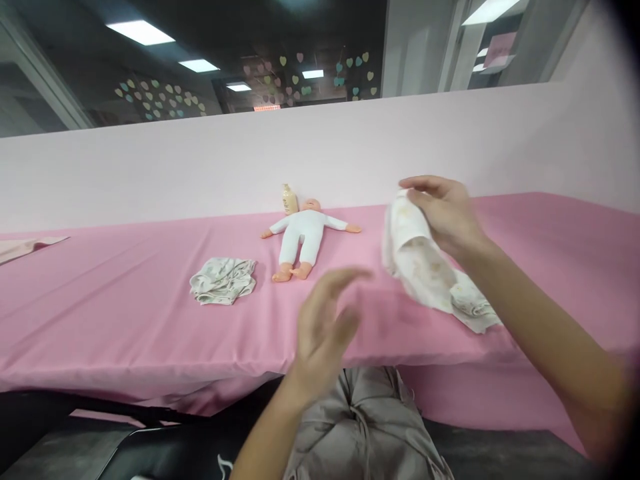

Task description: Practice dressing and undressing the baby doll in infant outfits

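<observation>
My right hand (445,210) pinches the top of a white patterned cloth (423,260) and holds it up, its lower end hanging toward the table. Beside that lower end lies a bunched patterned cloth (470,299), partly behind my forearm. My left hand (327,327) is in the air over the table's front edge, blurred, its fingers apart and nothing in them. Between and beyond my hands a baby doll (303,233) in a white suit lies on its back, arms spread. Left of the doll is a crumpled patterned cloth (223,280).
A pale yellow bottle (289,200) stands by the doll's head, near the white wall (200,167). The pink tablecloth (125,300) covers the table and has folds. At the far left lies a light pink cloth (30,247). A window with heart stickers rises above the wall.
</observation>
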The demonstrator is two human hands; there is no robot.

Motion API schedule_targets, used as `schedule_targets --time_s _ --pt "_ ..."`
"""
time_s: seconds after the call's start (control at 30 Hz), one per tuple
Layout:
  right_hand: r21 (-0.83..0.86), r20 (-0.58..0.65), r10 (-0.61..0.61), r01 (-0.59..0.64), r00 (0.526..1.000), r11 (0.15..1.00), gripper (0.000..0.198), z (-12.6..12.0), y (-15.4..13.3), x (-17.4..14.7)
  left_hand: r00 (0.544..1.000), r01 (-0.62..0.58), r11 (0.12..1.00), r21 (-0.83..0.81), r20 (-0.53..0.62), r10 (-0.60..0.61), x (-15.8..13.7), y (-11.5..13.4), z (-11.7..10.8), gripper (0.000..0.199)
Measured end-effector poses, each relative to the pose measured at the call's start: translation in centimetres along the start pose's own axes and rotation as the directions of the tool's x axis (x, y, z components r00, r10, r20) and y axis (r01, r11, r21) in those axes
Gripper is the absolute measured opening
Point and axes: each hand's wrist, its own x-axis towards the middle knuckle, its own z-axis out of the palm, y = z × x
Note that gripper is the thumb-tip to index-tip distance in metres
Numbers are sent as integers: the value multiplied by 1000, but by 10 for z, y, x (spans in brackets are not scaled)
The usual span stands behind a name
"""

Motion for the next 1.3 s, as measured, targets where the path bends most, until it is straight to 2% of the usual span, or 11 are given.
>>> schedule_targets --time_s 0.1,0.17,0.27,0.43,0.63,0.7,0.83,0.97,1.03,1.13,1.3 --pt "223 258 73 -133 963 966 24 24 -26 -18 990 -131 991 28 -38 132 56 -21 4 52" --pt "280 344 30 -133 938 951 32 34 -35 -27 976 -171 984 40 -126 175 83 -34 1 39" --pt "259 331 -48 -41 942 965 33 40 -37 -27 979 -115 993 34 -165 119 106 -43 -17 24" --pt "224 338 -44 -35 940 974 20 45 -27 -6 998 57 998 27 -2 -57 125 -32 -54 24" --pt "-29 250 -71 81 966 996 71 62 4 -21 991 83 996 -31 -100 -86 140 -19 -64 24" --pt "-111 326 11 27 945 993 67 66 23 -36 984 83 996 -32 -153 -87 141 -19 -70 26" --pt "-71 521 248 -249 816 966 19 63 43 -50 964 148 983 113 -240 -117 140 -30 -105 30" --pt "133 535 376 -515 757 847 22 56 21 -37 944 159 871 464 -330 4 126 -43 -134 33" --pt "192 577 411 -606 706 772 20 57 1 -28 977 47 866 498 -204 64 112 -42 -123 44" --pt "261 677 364 -671 640 694 5 61 -28 -17 976 -117 927 356 212 42 94 -35 -84 50" --pt "335 665 144 -466 733 819 22 58 -41 -12 964 -263 934 240 30 264 103 -52 -51 31"
